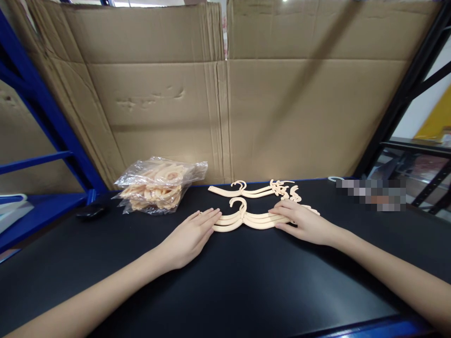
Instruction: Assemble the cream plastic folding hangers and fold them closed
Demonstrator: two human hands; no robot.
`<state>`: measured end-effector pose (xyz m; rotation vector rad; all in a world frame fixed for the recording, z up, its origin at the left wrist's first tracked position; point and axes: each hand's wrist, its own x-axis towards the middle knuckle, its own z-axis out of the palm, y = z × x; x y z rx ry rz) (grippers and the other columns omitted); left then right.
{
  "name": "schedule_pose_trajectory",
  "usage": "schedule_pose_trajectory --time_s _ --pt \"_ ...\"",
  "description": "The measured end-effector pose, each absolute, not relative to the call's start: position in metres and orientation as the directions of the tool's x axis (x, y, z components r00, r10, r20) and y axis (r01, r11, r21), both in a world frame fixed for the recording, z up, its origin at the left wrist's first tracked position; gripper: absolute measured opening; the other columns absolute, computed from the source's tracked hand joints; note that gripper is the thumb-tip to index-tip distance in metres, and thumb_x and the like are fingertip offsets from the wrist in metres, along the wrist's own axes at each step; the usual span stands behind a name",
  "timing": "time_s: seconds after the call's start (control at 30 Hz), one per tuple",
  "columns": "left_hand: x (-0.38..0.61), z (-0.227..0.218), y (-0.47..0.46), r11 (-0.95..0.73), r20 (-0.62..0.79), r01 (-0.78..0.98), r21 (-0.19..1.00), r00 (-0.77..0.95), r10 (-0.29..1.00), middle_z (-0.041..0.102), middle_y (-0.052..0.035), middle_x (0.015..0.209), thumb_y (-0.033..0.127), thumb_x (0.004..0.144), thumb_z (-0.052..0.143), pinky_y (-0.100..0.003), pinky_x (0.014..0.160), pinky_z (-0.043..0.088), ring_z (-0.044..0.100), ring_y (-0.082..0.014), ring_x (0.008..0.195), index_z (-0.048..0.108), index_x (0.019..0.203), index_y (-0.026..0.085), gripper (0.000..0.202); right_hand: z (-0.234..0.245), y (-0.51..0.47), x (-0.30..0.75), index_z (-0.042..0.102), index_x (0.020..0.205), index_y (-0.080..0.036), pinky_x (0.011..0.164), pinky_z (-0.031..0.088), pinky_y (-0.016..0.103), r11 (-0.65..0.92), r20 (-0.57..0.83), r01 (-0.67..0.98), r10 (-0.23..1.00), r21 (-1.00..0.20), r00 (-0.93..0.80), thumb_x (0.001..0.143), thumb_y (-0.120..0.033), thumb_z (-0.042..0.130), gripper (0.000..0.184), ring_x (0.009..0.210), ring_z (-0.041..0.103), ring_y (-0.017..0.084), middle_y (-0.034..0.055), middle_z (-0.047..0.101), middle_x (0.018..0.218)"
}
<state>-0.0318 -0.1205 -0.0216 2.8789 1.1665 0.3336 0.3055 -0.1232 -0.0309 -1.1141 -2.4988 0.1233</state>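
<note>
Several cream-coloured clothes hangers lie lined up together on the black tabletop, hooks pointing away from me. My left hand rests flat over their left ends, fingers stretched out and touching them. At the right end, my right hand has its fingers and thumb on either side of the hanger arms, closed on them. The hanger tips under both hands are hidden. Just behind lies a second small group of cream hangers, with small curved cream pieces at its right end.
A clear plastic bag of cream pieces sits at the back left, near a dark object. Cardboard sheets wall off the back. Blue and black metal frames stand at the sides. A blurred patch covers something at right.
</note>
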Motion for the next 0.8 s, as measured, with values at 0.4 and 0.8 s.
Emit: schedule_pose_trajectory --time_s 0.4,0.8 --pt "-0.036 -0.021 -0.111 -0.604 0.49 0.743 0.289 0.427 0.76 0.066 -0.0083 0.099 0.027 0.091 0.04 -0.036 0.076 0.049 0.063 -0.0212 0.089 0.049 0.084 0.02 0.013 -0.03 -0.109 0.322 0.064 0.104 -0.022 0.093 0.043 0.041 0.541 0.579 0.656 0.793 -0.526 -0.191 0.089 -0.043 0.047 0.031 0.104 0.058 0.026 0.0084 0.065 0.109" --pt "-0.046 -0.024 -0.102 -0.488 0.534 0.8 0.349 0.259 0.805 0.05 0.0035 0.06 0.035 0.087 0.045 -0.025 0.055 0.038 0.049 -0.0134 0.055 0.04 0.065 0.021 0.027 -0.039 -0.084 0.351 0.067 0.075 -0.02 0.088 0.045 0.041 0.305 0.414 0.339 0.851 -0.89 0.323 0.073 -0.038 0.059 0.019 0.095 0.061 0.027 0.0074 0.069 0.089"
